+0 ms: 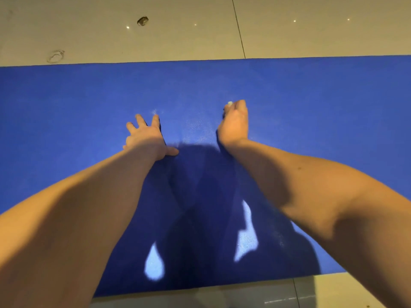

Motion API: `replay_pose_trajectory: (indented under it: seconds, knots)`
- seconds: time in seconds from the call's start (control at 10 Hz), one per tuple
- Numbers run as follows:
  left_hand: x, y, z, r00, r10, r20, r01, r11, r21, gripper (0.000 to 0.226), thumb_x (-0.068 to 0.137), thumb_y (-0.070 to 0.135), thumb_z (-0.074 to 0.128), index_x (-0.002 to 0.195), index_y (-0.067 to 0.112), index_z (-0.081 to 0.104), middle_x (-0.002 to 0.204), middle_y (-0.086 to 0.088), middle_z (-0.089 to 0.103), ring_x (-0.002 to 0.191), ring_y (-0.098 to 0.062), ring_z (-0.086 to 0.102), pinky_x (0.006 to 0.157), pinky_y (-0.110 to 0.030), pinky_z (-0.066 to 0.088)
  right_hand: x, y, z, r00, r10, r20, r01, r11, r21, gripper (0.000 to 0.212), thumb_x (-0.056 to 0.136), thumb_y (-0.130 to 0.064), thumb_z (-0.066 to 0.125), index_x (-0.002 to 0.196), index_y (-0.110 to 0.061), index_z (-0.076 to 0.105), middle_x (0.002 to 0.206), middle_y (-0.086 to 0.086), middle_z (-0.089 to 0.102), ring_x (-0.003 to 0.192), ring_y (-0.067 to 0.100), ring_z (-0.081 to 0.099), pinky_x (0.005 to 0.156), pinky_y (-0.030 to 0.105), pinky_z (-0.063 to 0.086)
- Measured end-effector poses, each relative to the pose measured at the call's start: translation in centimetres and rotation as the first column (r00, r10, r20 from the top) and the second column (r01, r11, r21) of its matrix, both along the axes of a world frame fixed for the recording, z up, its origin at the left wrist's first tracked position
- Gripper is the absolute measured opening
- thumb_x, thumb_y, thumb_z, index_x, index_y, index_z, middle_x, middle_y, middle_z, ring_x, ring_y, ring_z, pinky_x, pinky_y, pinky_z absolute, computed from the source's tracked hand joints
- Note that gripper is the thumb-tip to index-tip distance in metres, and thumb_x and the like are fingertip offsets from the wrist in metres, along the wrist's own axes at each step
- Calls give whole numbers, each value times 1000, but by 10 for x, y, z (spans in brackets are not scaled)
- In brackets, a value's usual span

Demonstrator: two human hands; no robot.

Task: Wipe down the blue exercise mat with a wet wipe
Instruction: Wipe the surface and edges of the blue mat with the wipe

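The blue exercise mat (pixel 311 107) lies flat on a pale tiled floor (pixel 200 30) and extends past both hands on either side.

Left hand (pixel 144 136): released, palm down on the mat, fingers straight and spread, thumb pointing toward the right hand. It holds nothing.

Right hand (pixel 234 123): fingers curled, grasping the wet wipe (pixel 230 103). Only a small white portion of the wipe shows at the fingertips; the rest is hidden under the hand. The hand is down on the mat surface, level with and slightly ahead of the left hand.

Between the two hands the mat shows a faint glossy patch (pixel 195 127). Behind both hands, toward the person, a dark shadow (pixel 200 207) covers the mat. Beyond the fingertips, past the mat's far edge, the floor carries a dark tile joint (pixel 239 30) and two scuffed marks (pixel 142 21).
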State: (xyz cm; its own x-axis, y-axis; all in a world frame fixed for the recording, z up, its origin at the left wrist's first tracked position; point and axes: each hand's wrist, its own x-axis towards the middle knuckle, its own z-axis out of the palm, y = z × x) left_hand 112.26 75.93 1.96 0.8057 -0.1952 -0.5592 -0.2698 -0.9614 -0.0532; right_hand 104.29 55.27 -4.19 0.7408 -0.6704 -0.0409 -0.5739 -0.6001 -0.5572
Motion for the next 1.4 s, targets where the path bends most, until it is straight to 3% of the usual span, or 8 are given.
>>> replay_pose_trajectory:
  seconds: [0.3,0.5,0.6,0.7,0.9,1.0,1.2,1.4]
  knots:
    - [6,-2,3,1000,-11,-5,11,1000,25,122,61,67,85,154,36,11,162,-4,4,145,-40,12,91,-55,52,10,44,2,855,511,92,-481,846,-229,31,99,-47,40,80,-24,46,92,-3,52,71,18,47,66,34,40]
    - [7,-2,1,999,-32,3,32,999,43,124,58,72,84,153,37,11,160,-6,7,144,-41,14,90,-54,53,20,-44,0,994,98,43,-92,989,-116,28,95,-27,45,71,-31,32,92,3,46,75,20,36,71,35,33]
    - [9,-2,0,1000,-13,-11,13,1000,16,124,57,71,85,152,36,13,162,-6,1,145,-42,11,92,-57,52,23,-32,14,985,132,-111,-155,960,-232,29,92,-4,51,90,-26,32,108,6,41,96,17,21,83,32,21]
    - [8,-1,-2,1000,9,-18,-9,1000,-7,126,58,68,86,154,38,10,163,-6,-2,146,-41,9,94,-59,50,29,4,12,993,88,-77,-100,980,-174,25,90,-3,53,106,-18,41,130,19,47,109,22,39,90,35,32]
    - [5,2,-4,998,-41,47,42,999,-22,123,60,73,82,155,31,16,162,-10,9,142,-42,18,93,-55,52,38,86,12,940,330,-90,-341,927,-155,45,82,3,55,127,0,52,130,13,46,113,29,42,92,35,42]
    - [3,4,-4,996,-55,70,56,998,-20,124,62,75,79,157,33,12,161,-10,11,141,-43,20,92,-53,51,26,87,15,885,453,-109,-466,868,-173,33,93,1,51,125,5,53,128,22,49,118,34,43,99,44,37]
    - [-7,12,-3,993,-55,109,59,998,-32,122,64,82,72,159,38,8,164,-6,10,143,-40,19,89,-49,51,-30,87,8,784,587,-201,-620,741,-257,48,82,5,57,130,4,53,145,11,44,105,31,43,80,36,43]
    - [-8,13,4,995,-60,75,60,998,-1,125,65,86,66,160,37,1,167,-4,3,147,-40,13,96,-50,50,-43,96,15,811,518,-270,-583,751,-311,54,101,-25,40,151,-8,31,164,-2,16,121,27,36,80,33,26]
